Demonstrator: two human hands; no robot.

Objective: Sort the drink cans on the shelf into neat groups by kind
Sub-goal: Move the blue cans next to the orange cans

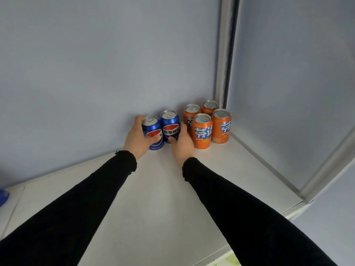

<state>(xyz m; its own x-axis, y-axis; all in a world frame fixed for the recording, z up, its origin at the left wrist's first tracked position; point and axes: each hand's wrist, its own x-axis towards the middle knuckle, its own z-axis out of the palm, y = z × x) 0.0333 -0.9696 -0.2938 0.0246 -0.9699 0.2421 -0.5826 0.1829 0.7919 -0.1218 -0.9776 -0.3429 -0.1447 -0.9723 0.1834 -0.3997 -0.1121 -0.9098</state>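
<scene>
Grip: left hand (136,138) wraps left Pepsi can (153,132); right hand (182,142) holds right Pepsi can (170,126).
Hidden: rear Fanta cans (209,107) partly covered.
Count: Pepsi two, Fanta four.

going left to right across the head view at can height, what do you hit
left hand → left blue can → right blue can → right hand → front-left orange can → front-right orange can

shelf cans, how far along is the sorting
Nearly finished, by the look of it. Done: four orange cans stand upright in a tight block in the shelf's back right corner. In hand: the left hand grips the left blue can and the right hand grips the right blue can, side by side. Left: setting those two down as a neat pair.
</scene>
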